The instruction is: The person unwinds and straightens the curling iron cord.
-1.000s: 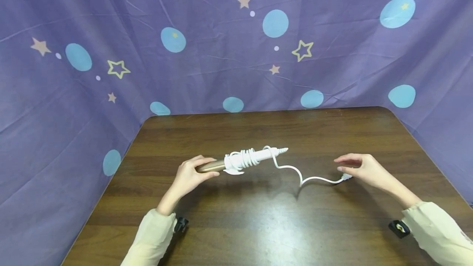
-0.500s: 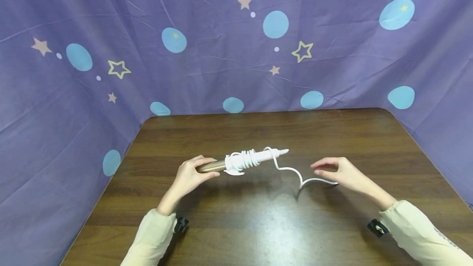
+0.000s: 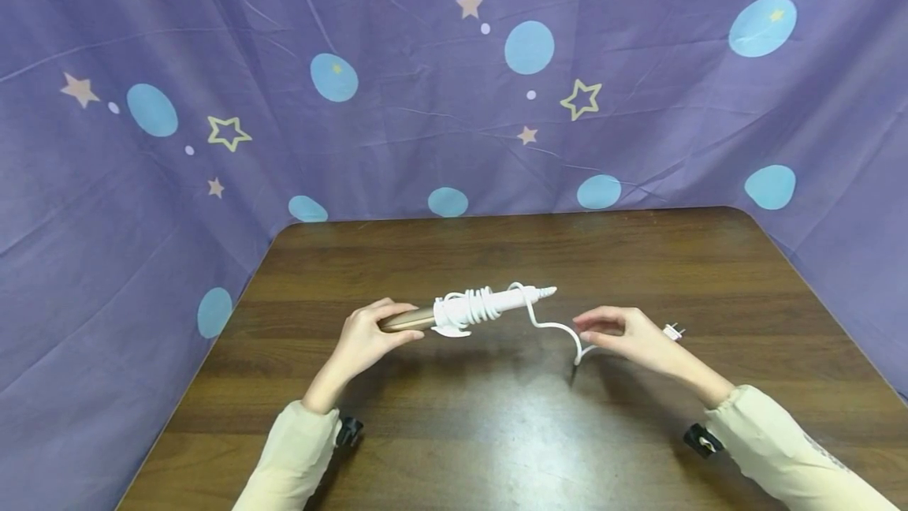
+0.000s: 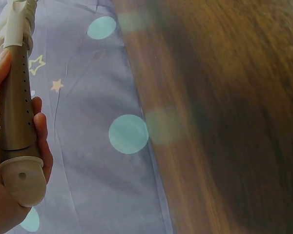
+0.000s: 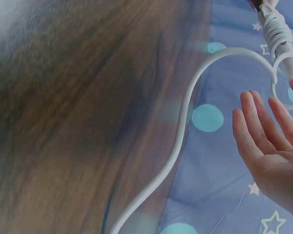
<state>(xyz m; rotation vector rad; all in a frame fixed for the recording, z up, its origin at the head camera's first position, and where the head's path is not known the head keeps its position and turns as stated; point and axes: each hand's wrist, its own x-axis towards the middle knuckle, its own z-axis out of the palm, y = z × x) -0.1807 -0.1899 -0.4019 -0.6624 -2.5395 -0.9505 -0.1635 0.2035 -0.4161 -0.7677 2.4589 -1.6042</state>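
My left hand [image 3: 363, 339] grips the gold-brown barrel of a curling iron [image 4: 15, 105] and holds it over the table, white handle pointing right. Small holes dot the barrel, and a white cap [image 4: 23, 181] ends it in the left wrist view. White cord [image 3: 479, 304] is coiled round the handle, and a loose length runs down to the right. Close by that length is my right hand [image 3: 634, 335], its fingers extended and holding nothing in the right wrist view. The two-pin plug [image 3: 671, 332] shows behind this hand; part of the cord is hidden by it.
A brown wooden table [image 3: 426, 424] lies below both hands. Behind it and at the sides hangs a purple curtain [image 3: 418, 140] with stars and blue dots. A black wrist mount [image 3: 702, 441] sits under the right sleeve, another [image 3: 349, 431] under the left.
My right hand has moved left along the loose cord, from near the plug toward the handle; the plug now shows behind it. The left hand and the curling iron stay almost still.
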